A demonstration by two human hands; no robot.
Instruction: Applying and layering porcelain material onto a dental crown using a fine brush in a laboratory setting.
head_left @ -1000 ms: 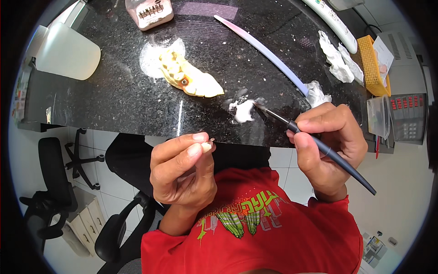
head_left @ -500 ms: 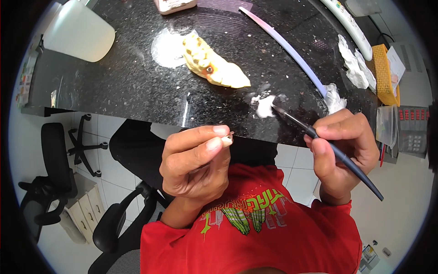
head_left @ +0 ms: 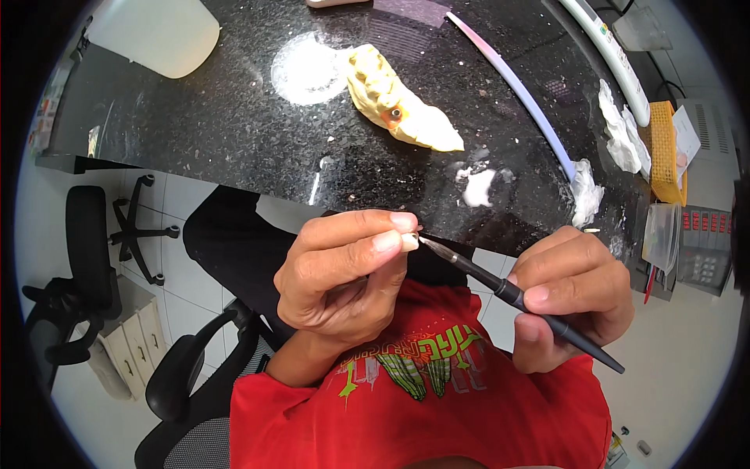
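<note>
My left hand (head_left: 336, 270), over the counter's front edge, pinches a small off-white dental crown (head_left: 409, 242) between thumb and fingertips; most of it is hidden by the fingers. In my right hand (head_left: 582, 285) is a slim dark brush (head_left: 504, 291), gripped like a pen. Its bristle tip meets the crown's end beside my left fingertips. On the counter ahead lies a yellow plaster dental model (head_left: 414, 125) with a dark, reddish-rimmed hole in its side. To its right is a wet blob of white paste (head_left: 478, 187).
White powder (head_left: 305, 72) is spread on the black speckled counter (head_left: 226, 133). A translucent tub (head_left: 168, 35) stands far left. On the right are a curved lilac strip (head_left: 519, 86), crumpled tissues (head_left: 586, 194) and a yellow basket (head_left: 664, 152). Office chairs (head_left: 86, 234) stand at the left.
My right hand has brought the brush from the white paste leftward to the crown. My left hand has shifted slightly right, still pinching the crown. The counter view has shifted a little.
</note>
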